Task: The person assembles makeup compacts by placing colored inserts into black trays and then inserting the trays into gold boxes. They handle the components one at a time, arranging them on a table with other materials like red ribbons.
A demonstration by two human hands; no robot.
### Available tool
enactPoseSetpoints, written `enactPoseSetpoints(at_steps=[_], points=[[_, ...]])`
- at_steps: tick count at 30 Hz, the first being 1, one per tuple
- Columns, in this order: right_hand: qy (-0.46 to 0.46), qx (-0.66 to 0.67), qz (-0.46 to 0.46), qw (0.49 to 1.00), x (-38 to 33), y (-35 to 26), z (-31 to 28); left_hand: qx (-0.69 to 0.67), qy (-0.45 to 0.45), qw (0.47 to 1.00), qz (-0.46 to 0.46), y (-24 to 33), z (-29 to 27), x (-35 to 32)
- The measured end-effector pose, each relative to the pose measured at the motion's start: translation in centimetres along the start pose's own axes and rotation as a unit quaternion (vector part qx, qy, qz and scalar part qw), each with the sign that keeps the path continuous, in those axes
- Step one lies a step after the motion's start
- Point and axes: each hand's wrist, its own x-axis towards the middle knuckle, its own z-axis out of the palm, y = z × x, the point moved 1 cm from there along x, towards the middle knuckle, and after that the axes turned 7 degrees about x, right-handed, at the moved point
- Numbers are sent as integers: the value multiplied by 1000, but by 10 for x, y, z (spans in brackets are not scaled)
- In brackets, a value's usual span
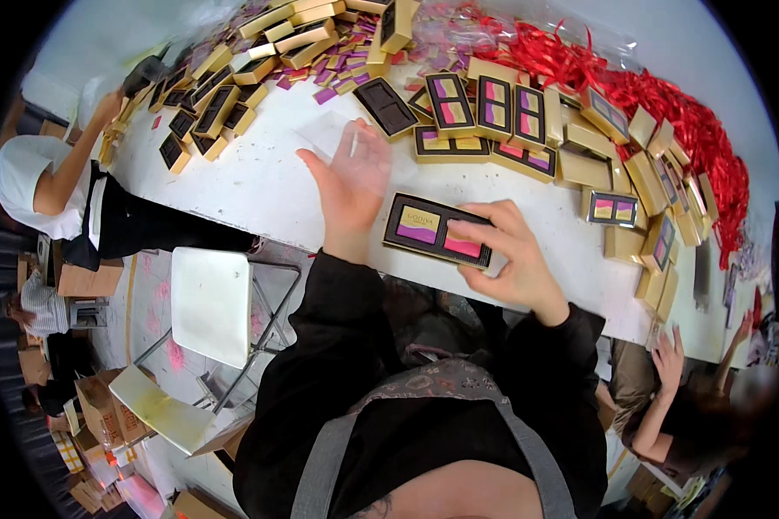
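Observation:
My right hand [504, 253] grips a flat dark brown box [428, 228] with gold, purple and pink panels, lying at the near edge of the white table [260, 177]. My left hand [351, 177] is raised just left of the box, palm open and fingers spread, holding a thin clear plastic sheet [336, 138] that reaches to the table beyond it. Both arms wear black sleeves.
Several filled dark and gold boxes [493, 112] lie in rows beyond my hands. Gold lids are piled at the far left [268, 39] and right [658, 190]. Red ribbon [666, 104] lines the far right. A person [61, 186] works at the left end, another [675, 389] sits at lower right. A white folding chair [212, 303] stands below the table.

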Motion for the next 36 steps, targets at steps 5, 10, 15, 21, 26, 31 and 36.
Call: enactPoseSetpoints(at_steps=[5, 10, 15, 21, 26, 31, 36], points=[[179, -52, 22, 982, -21, 17, 21, 74, 7, 997, 23, -37, 12, -13], [232, -121, -29, 965, -23, 7, 63, 217, 48, 975, 30, -52, 11, -21], [216, 142, 16, 966, -41, 9, 65, 162, -54, 973, -153, -58, 16, -54], [197, -46, -49, 978, -38, 8, 28, 513, 45, 853, -87, -89, -23, -112], [355, 303, 133, 874, -37, 13, 56, 709, -145, 667, 176, -111, 13, -125], [243, 304, 248, 887, -52, 16, 51, 715, -113, 690, 6, -90, 19, -119], [365, 276, 95, 884, -49, 24, 62, 683, -86, 722, -69, -91, 11, -119]])
